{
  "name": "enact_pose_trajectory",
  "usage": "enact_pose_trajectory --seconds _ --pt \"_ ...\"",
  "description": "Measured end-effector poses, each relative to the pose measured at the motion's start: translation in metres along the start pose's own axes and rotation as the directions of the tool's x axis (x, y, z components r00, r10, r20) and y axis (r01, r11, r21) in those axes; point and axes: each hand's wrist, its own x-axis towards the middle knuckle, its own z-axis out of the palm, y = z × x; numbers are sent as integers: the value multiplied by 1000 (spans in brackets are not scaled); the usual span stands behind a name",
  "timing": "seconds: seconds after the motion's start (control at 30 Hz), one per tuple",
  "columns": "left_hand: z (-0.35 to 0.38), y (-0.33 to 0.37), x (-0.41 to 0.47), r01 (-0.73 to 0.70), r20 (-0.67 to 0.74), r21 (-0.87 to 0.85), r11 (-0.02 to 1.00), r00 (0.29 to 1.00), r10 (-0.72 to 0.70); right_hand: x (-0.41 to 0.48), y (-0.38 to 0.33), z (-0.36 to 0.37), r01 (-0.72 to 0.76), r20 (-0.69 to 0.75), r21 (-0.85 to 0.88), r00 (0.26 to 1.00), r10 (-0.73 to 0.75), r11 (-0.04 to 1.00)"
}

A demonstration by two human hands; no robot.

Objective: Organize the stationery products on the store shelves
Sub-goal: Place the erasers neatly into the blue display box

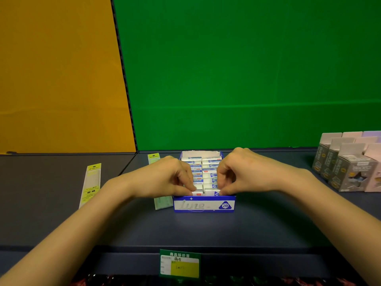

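Dark shelf, green backing. Blue display box mid-shelf, two rows of erasers. Left hand and right hand each pinch a front-row eraser.

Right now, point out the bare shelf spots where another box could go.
Bare shelf lies between the blue eraser box and the grey cartons, and in front of the eraser box. Left is crowded: two long packets.
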Motion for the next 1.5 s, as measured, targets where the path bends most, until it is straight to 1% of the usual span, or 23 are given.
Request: enact_pose_trajectory --seconds 0.07,0.17,0.33,0.5,0.77,0.9,1.17,1.33,1.43,1.47,1.5 --pt "1 0 0 -3 -13 -20 1000 1000 3 2 2 2 -11 13 57 1000 10 998" --pt "0 0 -3 5 1 -97 995 1000 -5 4 5 6 -25 43 129 999 19 991" --pt "3 -5 -5 21 -36 -181 983 999 -28 6 4 2 5 55 81 998 -9 997" --pt "6 -8 -6 10 -45 -224 974 999 -21 6 9 4 12 34 147 999 -17 989" --pt "7 -10 -6 9 -55 -243 970 998 -23 8 11 6 -29 80 201 997 13 979" --pt "7 -9 -7 5 -50 -244 970 999 -17 10 11 7 -42 103 224 994 19 974" --pt "6 -7 -13 1 -8 -247 969 1000 -3 8 15 8 -53 100 279 995 26 959" --pt "10 -8 -17 -29 -36 -183 983 999 23 4 15 11 -15 34 307 999 5 951" --pt "15 -13 -19 -28 -61 -110 994 998 21 -3 19 14 22 -85 220 996 -4 975" --pt "16 -14 -20 -21 -61 -91 996 998 15 -6 18 16 32 -99 184 995 -14 982" --pt "18 -17 -21 -12 -57 -73 997 998 8 -9 18 18 34 -81 156 996 -22 987"
